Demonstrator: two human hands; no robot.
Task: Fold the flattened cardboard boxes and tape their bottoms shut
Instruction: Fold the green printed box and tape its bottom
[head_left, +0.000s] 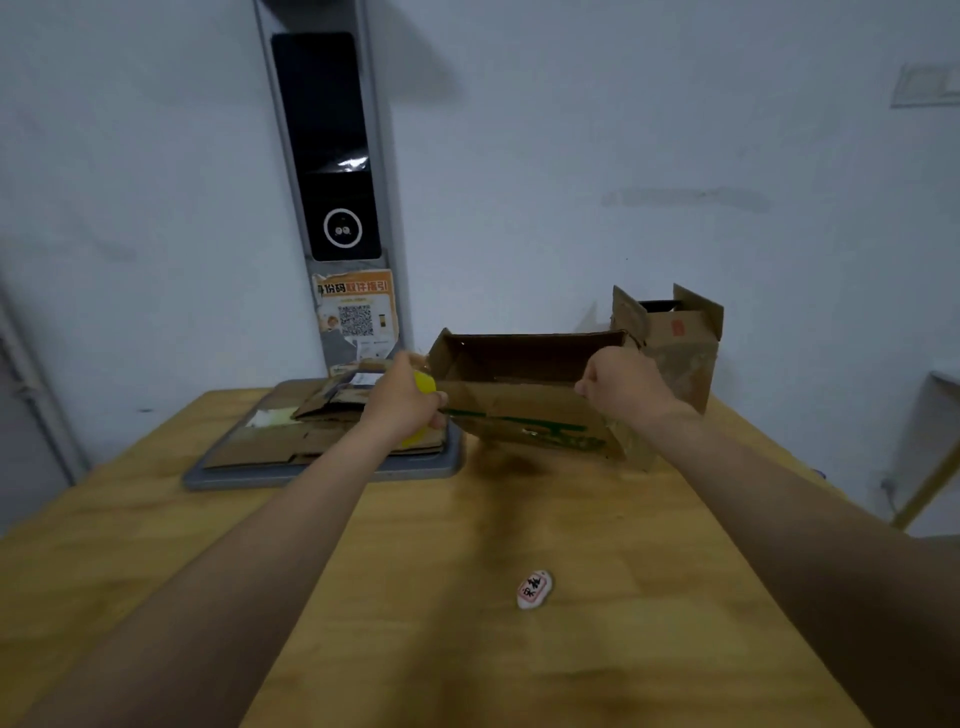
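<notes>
A brown cardboard box (524, 410) with green print is held just above the wooden table, its open side facing up and away. My right hand (626, 384) grips the box's near top edge at its right end. My left hand (402, 400) is curled round a yellow tape roll (425, 385) right at the box's left end. Several flattened cardboard boxes (291, 441) lie stacked on a grey tray (322, 475) to the left. Another folded box (680, 348) with raised flaps stands upright behind, at the right.
A small pink-and-white tag (533, 588) lies on the wooden table (467, 649) in front of me. A tall grey device with a dark screen (332, 156) stands against the white wall behind the tray. A chair or frame (924, 483) shows at the far right.
</notes>
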